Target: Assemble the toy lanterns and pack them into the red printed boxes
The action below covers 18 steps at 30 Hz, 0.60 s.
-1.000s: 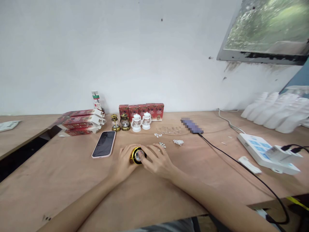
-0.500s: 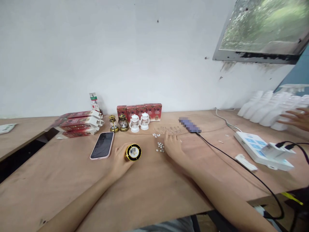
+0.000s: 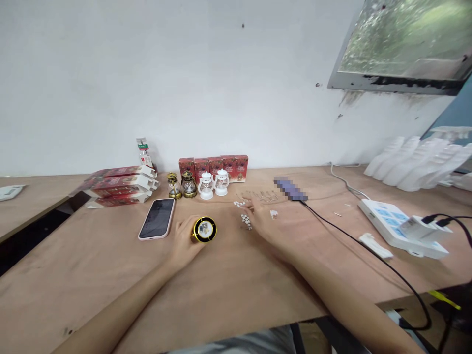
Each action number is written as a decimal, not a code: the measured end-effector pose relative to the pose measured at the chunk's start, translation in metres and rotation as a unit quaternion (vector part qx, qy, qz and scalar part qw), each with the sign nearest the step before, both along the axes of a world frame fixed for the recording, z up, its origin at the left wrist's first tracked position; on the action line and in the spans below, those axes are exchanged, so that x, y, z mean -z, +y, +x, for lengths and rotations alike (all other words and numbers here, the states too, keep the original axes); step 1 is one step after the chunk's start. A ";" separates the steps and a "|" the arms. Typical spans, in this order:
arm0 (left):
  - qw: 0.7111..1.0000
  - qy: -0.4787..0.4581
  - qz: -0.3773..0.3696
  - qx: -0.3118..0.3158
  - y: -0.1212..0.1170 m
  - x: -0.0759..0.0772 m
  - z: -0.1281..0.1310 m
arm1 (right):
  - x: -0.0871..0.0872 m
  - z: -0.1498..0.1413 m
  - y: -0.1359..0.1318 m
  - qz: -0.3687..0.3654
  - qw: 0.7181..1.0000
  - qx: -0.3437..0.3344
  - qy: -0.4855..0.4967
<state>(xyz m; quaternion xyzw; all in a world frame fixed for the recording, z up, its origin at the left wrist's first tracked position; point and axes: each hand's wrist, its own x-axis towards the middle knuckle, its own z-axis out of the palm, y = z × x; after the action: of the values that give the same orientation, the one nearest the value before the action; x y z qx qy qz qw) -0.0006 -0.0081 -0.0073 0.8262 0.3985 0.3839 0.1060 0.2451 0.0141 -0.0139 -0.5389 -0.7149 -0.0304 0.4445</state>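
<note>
In my left hand point(image 3: 185, 242) is a small black and gold lantern point(image 3: 205, 229), its round underside tilted up at me. A white disc with small parts shows within the black base. My right hand point(image 3: 260, 216) reaches low over the table, fingers apart beside several small white discs point(image 3: 246, 221) and some small white pieces point(image 3: 239, 203). Whether a fingertip touches one of them is too small to make out. Thin wire pieces point(image 3: 266, 196) lie just beyond this hand, and a small white scrap point(image 3: 273, 214) is to its right.
Two bronze lanterns point(image 3: 189, 186) and two white lanterns point(image 3: 206, 187) stand before red boxes point(image 3: 236, 168). Open red cartons point(image 3: 121, 187) are stacked left, behind a phone point(image 3: 157, 219). Right are a cabled purple device point(image 3: 290, 189), a power strip point(image 3: 391, 221) and white bottle-like items point(image 3: 420, 162).
My right hand has shifted slightly left, its fingers now nearer the small white pieces, uncovering the white scrap. My left hand keeps the lantern nearly still. Another person's hand at far right has gone.
</note>
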 end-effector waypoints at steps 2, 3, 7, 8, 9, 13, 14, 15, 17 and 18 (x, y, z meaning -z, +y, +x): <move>1.000 0.001 0.003 -0.002 0.000 0.001 0.000 | 0.002 -0.006 0.000 -0.041 0.973 -0.094 0.205; 1.000 0.003 0.005 -0.004 0.001 0.002 0.000 | 0.003 -0.010 -0.001 -0.076 0.948 -0.128 0.281; 1.000 0.008 0.007 -0.008 0.001 0.003 -0.001 | 0.011 -0.023 -0.005 -0.180 0.885 -0.182 0.389; 1.000 0.007 0.008 -0.010 0.002 0.003 -0.001 | 0.013 -0.025 -0.006 -0.199 0.880 -0.180 0.391; 1.000 0.007 0.008 -0.014 0.002 0.003 -0.001 | 0.014 -0.026 -0.006 -0.216 0.877 -0.174 0.392; 1.000 0.006 0.001 -0.022 0.002 0.002 -0.001 | 0.017 -0.028 -0.007 -0.257 0.872 -0.161 0.385; 1.000 0.006 0.000 -0.022 0.002 0.002 -0.001 | 0.017 -0.028 -0.008 -0.261 0.875 -0.163 0.375; 1.000 0.006 0.001 -0.022 0.002 0.002 -0.001 | 0.016 -0.028 -0.009 -0.262 0.880 -0.167 0.358; 1.000 0.005 0.009 -0.021 0.002 0.002 0.000 | 0.013 -0.028 -0.012 -0.263 0.897 -0.179 0.309; 1.000 0.005 0.013 -0.020 0.002 0.002 -0.001 | 0.012 -0.028 -0.014 -0.261 0.905 -0.184 0.281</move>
<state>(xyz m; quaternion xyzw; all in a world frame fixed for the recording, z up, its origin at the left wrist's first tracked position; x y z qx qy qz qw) -0.0011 -0.0065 -0.0092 0.8211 0.4107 0.3872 0.0852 0.2166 0.0005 -0.0258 -0.4804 -0.6294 0.3923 0.4682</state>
